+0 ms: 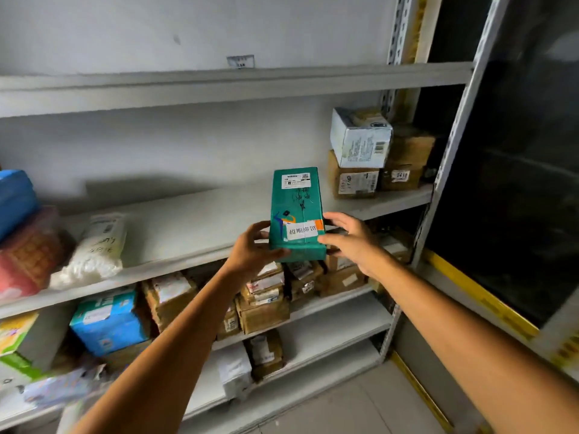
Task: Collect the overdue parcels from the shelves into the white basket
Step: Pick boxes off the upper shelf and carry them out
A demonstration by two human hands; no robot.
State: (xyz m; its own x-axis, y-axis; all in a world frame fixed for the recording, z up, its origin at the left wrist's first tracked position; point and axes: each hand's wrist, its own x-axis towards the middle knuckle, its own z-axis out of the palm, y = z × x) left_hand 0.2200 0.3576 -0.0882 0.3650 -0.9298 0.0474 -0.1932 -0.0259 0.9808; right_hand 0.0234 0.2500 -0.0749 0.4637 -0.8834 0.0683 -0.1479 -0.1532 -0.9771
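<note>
A green parcel (296, 208) with a white shipping label on top and a white sticker near its lower end is held upright in front of the middle shelf (188, 220). My left hand (252, 249) grips its lower left edge, thumb along the bottom. My right hand (351, 238) grips its lower right side, fingers behind it and thumb on the front. The white basket is not in view.
Brown cartons and a white box (360, 137) stack at the right end of the middle shelf. A white padded bag (94, 249) and blue and red packs lie at its left. Lower shelves hold brown cartons (263, 308) and a blue box (109, 321). A dark glass door stands right.
</note>
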